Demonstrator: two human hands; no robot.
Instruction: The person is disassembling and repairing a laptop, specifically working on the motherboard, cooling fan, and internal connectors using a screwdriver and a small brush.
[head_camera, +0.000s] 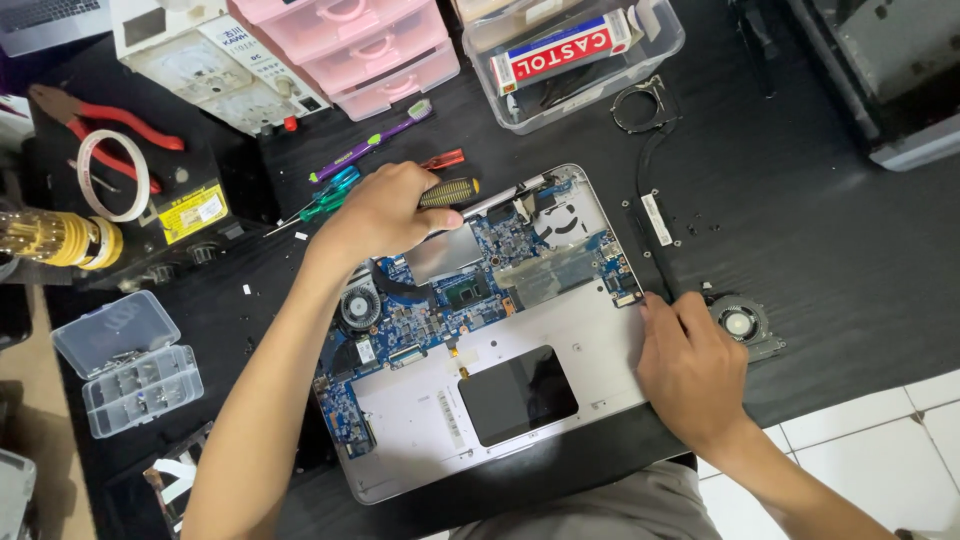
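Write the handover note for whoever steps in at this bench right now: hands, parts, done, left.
Left hand: gripping a screwdriver with a black-and-yellow handle, over the upper part of the opened laptop.
Right hand: flat on the laptop's right edge, steadying it.
Parts: bottom cover off, motherboard exposed; one fan in place at left; a second fan with its heat pipe lies on the black mat beside the laptop.
Done: cover and right fan removed.
Left: board and left fan remain mounted.

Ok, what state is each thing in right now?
Laptop: opened up, circuit board exposed.
Screwdriver: gripped in left hand, over the board.
Right hand: pressing the laptop's right edge.
Loose fan: out on the table.
Pink drawers: closed.
Clear parts box: lid open.
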